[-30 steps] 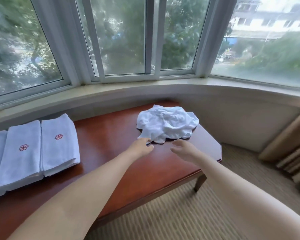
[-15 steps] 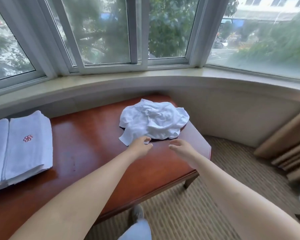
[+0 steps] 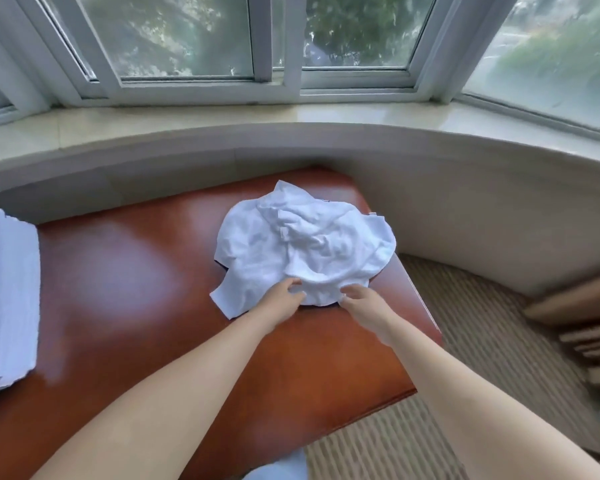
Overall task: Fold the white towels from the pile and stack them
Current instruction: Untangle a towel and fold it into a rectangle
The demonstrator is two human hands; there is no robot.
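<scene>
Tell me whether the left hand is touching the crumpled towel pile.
Touching. The head view shows the left hand with its fingers on the near edge of the crumpled towel pile.

Towel pile (image 3: 305, 247): plain white, crumpled, no visible mark.
Folded towels (image 3: 6, 299): white, fine ribbed texture, at bench left edge.
Bench (image 3: 136, 289): glossy reddish-brown wood, pale window glare.
Carpet (image 3: 482, 341): beige, thin darker stripes.
Window sill (image 3: 187, 126): cream.
Window frames (image 3: 274, 36): white.
</scene>
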